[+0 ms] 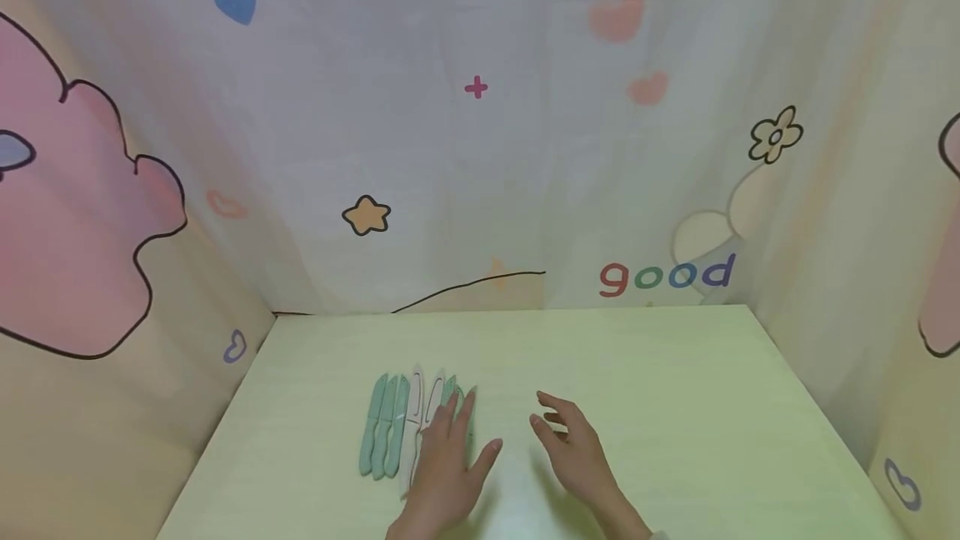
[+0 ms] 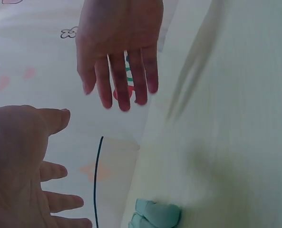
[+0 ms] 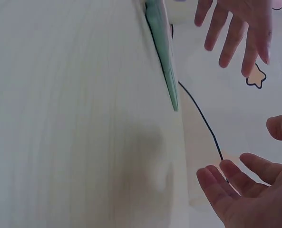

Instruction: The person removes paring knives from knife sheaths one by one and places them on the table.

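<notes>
Several knives with sheathed blades lie side by side in a row on the table. At the row's left end are three green knives (image 1: 381, 432), then white knives (image 1: 412, 415), then more green ones partly hidden under my left hand (image 1: 450, 473). That hand hovers over the right part of the row, fingers spread and thumb out, holding nothing. To the right of the row, my right hand (image 1: 577, 452) hangs above the table with relaxed, slightly bent fingers and nothing in them. From the right wrist, a green knife (image 3: 162, 52) shows at the row's near side.
The pale table (image 1: 675, 407) has a light wood-like grain. A printed curtain (image 1: 480, 157) with hearts, a star and the word "good" rises behind its back edge and along both sides.
</notes>
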A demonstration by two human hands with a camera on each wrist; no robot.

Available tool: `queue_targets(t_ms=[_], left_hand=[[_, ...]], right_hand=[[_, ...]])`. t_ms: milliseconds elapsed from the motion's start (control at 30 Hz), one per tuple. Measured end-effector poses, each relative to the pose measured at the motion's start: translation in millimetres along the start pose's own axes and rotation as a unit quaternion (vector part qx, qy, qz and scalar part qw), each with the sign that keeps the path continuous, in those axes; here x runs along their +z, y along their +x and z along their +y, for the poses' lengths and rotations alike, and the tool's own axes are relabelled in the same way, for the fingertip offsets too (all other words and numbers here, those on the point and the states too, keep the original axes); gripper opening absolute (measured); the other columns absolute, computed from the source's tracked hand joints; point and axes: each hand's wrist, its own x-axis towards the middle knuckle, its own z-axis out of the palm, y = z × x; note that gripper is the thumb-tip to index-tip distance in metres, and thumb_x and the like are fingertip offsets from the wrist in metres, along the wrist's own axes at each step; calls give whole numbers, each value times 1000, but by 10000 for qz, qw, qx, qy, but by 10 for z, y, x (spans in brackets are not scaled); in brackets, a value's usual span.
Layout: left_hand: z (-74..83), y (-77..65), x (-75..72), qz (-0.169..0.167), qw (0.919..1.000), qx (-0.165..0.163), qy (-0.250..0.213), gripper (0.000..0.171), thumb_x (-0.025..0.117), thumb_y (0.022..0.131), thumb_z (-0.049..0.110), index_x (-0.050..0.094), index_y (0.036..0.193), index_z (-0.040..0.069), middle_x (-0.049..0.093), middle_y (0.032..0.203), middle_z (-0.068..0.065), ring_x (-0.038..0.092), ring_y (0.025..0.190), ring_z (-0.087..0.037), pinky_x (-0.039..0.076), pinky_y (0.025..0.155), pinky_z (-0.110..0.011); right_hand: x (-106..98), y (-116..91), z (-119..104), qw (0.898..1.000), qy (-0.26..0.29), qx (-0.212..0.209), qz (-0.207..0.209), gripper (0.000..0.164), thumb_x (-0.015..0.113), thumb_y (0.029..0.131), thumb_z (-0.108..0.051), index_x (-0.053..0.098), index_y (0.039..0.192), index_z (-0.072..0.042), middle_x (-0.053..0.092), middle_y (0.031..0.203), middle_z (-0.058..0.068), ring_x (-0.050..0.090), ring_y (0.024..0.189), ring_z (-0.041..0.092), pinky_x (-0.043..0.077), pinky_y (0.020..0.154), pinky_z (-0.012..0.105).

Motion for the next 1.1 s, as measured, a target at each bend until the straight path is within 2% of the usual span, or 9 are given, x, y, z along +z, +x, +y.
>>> queue_targets(t_ms=[133,267,433,667,933,1100], left_hand=[[2,-127,30,-260,9958,-300,-831,77,47,94,62,21,154,21,24,155,-18,19,137,-35,32,104,-69],[-22,-195,47,-306,9927,-400,-1100,77,50,94,58,27,151,13,32,152,-16,25,136,-32,31,107,-66],[-67,-256,96,-432,9909,-486,-1181,73,55,95,51,30,150,10,36,150,-14,30,134,-31,33,107,-64],[-93,-295,108,-433,9880,-654,-1328,70,58,94,46,30,151,15,37,150,-12,30,134,-30,33,107,-63],[-115,-295,76,-465,9856,-716,-1459,65,60,94,27,31,150,11,38,148,-18,31,133,-33,32,108,-63],[-129,-295,84,-498,9835,-830,-1528,65,60,93,26,32,150,11,38,148,-19,31,133,-33,32,108,-63]], right_hand=[[121,-75,-36,9977,455,358,-356,44,57,97,-41,52,136,-23,54,135,5,52,112,18,53,92,50],[234,-143,-78,9924,870,434,-748,48,56,98,-38,50,138,-11,53,136,13,54,110,23,56,87,47],[364,-211,-114,9819,1476,495,-1079,51,53,100,-32,45,139,0,50,136,23,55,111,29,56,89,44],[504,-244,-177,9736,1821,702,-1186,54,52,101,-32,42,140,3,48,138,25,52,115,30,56,91,40],[607,-238,-222,9563,2315,1092,-1413,54,50,101,-26,38,142,7,43,141,28,51,117,34,53,95,42],[658,-240,-213,9490,2446,1240,-1556,53,48,101,-23,37,141,10,42,142,28,49,119,33,51,98,43]])
